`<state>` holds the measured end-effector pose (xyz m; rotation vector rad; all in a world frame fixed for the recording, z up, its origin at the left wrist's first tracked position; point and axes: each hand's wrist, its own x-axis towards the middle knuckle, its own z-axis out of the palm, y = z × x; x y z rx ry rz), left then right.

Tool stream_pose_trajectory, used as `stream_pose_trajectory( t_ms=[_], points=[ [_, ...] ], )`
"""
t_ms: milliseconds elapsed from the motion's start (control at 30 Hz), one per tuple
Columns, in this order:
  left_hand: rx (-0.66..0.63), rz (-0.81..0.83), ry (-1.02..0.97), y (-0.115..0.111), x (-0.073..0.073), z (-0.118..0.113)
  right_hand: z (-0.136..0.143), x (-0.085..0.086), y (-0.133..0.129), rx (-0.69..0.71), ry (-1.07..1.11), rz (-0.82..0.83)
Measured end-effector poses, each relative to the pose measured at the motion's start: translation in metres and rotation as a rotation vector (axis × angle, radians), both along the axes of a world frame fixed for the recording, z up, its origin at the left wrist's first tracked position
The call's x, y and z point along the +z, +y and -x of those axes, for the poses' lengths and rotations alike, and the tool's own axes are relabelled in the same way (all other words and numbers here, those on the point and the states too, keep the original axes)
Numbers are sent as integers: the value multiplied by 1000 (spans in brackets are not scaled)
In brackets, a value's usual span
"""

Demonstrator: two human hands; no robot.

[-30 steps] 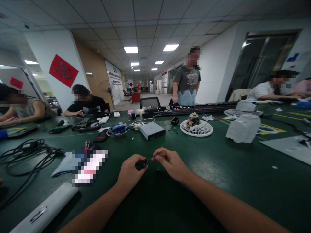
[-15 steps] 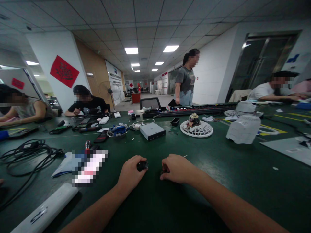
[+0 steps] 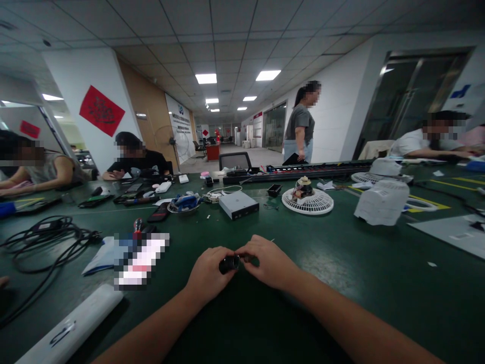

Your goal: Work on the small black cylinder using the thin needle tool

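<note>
My left hand (image 3: pixel 206 275) is closed around a short black cylinder (image 3: pixel 229 264), whose round open end faces right. Right beside that end, my right hand (image 3: pixel 270 260) has its thumb and fingers pinched together, the fingertips at or very near the rim. What sits between those fingertips is too small and too shaded to name. A thin pale tip (image 3: pixel 272 240) shows just above the back of the right hand; whether it is held or lies on the table, I cannot tell. Both hands are over the dark green table (image 3: pixel 242 323).
Ahead are a silver disc drive (image 3: pixel 238 205), a small black tray (image 3: pixel 274 189), and a white fan grille (image 3: pixel 318 203) with a motor. A white housing (image 3: pixel 382 202) stands right. Black cables (image 3: pixel 49 242) and a long white block (image 3: pixel 71 323) lie left. Several people sit or stand around.
My hands have come together: the right moved left and the left moved slightly right with the black cylinder. The standing person in the background has moved right.
</note>
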<state>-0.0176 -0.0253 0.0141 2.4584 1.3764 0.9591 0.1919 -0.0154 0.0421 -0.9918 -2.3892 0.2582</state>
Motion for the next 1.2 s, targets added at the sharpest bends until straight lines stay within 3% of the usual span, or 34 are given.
stream_pose_trajectory(
  t_ms=[100, 267, 467, 700, 900, 1200],
  points=[
    [5, -28, -11, -1, 1, -1, -1, -1, 0, -14, 26, 21],
    [-58, -56, -11, -4, 4, -1, 0, -3, 3, 95, 42, -32],
    [-193, -97, -12, -5, 2, 2, 1, -2, 2, -67, 105, -13],
    [-246, -166, -19, -5, 4, 2, 6, -3, -7, -97, 126, 63],
    [-148, -144, -97, -5, 3, -2, 7, 0, -7, -61, 199, 9],
    [80, -51, -180, -3, 3, -2, -2, 2, -4, -55, 562, -116]
  ],
)
